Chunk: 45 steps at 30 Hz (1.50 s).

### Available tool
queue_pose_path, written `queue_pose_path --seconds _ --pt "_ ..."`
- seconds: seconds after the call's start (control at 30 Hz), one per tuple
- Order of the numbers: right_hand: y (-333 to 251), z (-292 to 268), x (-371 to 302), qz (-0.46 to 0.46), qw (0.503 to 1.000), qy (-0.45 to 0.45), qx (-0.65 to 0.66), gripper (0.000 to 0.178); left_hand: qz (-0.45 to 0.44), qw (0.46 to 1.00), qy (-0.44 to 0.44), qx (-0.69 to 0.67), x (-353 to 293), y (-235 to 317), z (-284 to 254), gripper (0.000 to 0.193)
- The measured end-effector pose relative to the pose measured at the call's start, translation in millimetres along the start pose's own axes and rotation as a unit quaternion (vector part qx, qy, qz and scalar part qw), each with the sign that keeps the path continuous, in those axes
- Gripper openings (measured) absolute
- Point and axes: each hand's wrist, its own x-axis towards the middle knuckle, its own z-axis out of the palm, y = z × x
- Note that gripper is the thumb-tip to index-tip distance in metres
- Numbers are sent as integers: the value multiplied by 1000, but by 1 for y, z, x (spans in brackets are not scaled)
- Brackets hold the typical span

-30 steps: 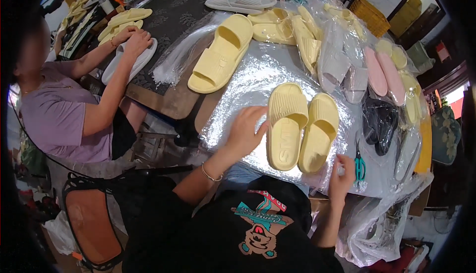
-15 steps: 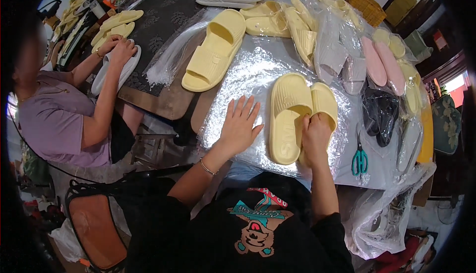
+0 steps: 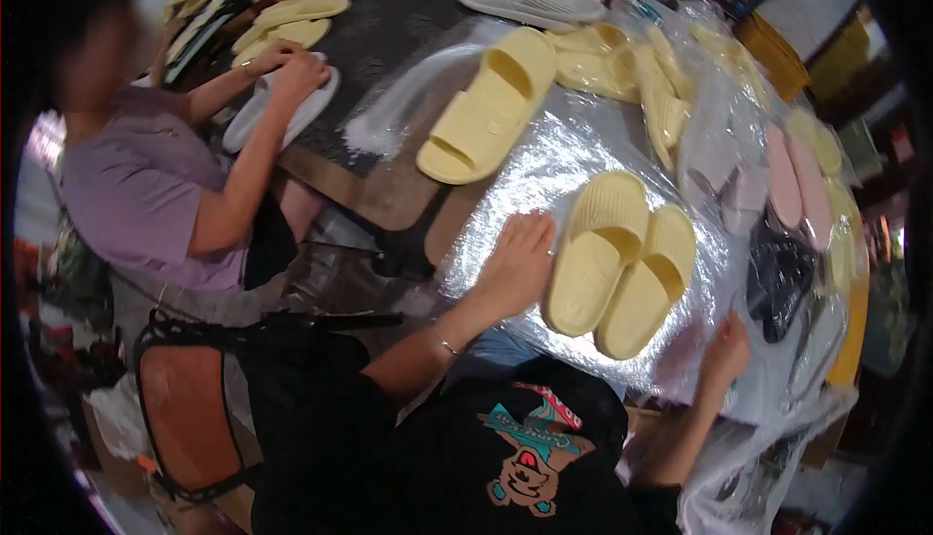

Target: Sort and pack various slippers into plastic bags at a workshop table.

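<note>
A pair of pale yellow slide sandals, the left slide (image 3: pixel 595 253) and right slide (image 3: pixel 649 282), lies side by side on the shiny clear plastic sheeting (image 3: pixel 496 207) in front of me. My left hand (image 3: pixel 520 261) rests on the plastic just left of the pair, fingers stretched out and close together, holding nothing. To the right of the slides is my right hand (image 3: pixel 726 350), over the plastic and apart from them. Motion smears its fingers. A trace of teal shows beside it, where teal-handled scissors lay; the hand mostly hides that spot.
Another yellow slide (image 3: pixel 491 107) lies farther back left. Bagged yellow, grey, pink and black slippers (image 3: pixel 780 277) line the right side. At left, a person in a purple shirt (image 3: pixel 146 190) handles a white slipper (image 3: pixel 316 103). An orange-backed chair (image 3: pixel 190 414) stands at lower left.
My right hand has left the right-hand slide and moved right, toward the scissors. My left hand's spread fingers have drawn together. The whole view has shifted.
</note>
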Motion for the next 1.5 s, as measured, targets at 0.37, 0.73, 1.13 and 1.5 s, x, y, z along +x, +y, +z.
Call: queue_pose_path --seconds 0.37,0.73,1.13,1.5 --pt "99 17 -51 146 969 -136 -148 37 -15 999 30 17 -7 5 -13 47" --pt "75 3 -44 67 995 53 48 48 -67 974 88 -199 -8 -5 -7 39" --pt "-107 -52 -40 77 901 -338 260 44 32 953 80 -289 11 64 -26 20" --pt "-104 -56 -48 103 900 -353 235 39 61 990 22 -124 28 59 -5 9"
